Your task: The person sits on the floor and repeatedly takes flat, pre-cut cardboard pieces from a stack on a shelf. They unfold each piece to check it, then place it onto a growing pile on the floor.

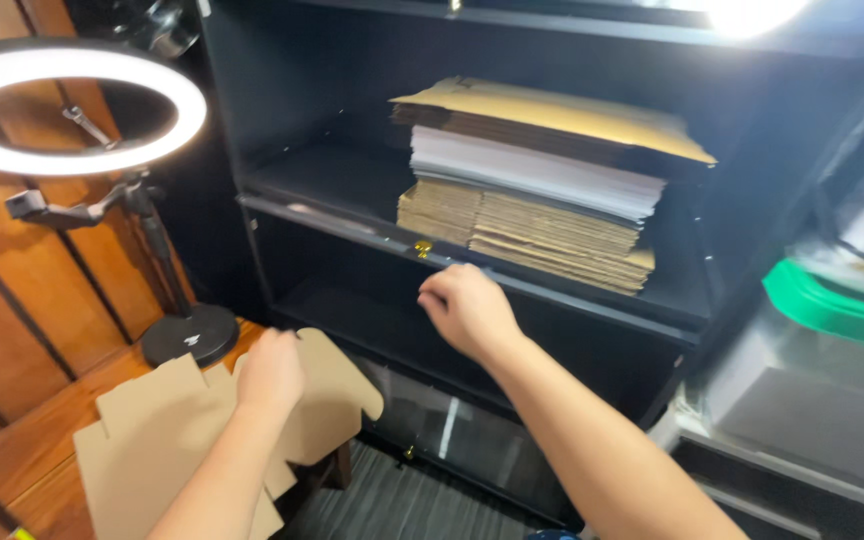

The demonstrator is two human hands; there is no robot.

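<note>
My left hand (pixel 270 372) rests on a flat, unfolded brown cardboard box (pixel 162 430) that lies on a wooden table (pixel 27 450) at the lower left. My right hand (pixel 466 310) reaches out with fingers curled, just below the front edge of a black shelf (pixel 352 225), and holds nothing that I can see. On that shelf sits a stack of flat cardboard and white sheets (pixel 532 190), topped by a tan sheet.
A lit ring light (pixel 77 105) on a black stand with a round base (pixel 190 335) stands on the table at the left. A clear bin with a green lid (pixel 832 300) sits at the right. A lower shelf shows a glass panel (pixel 442 425).
</note>
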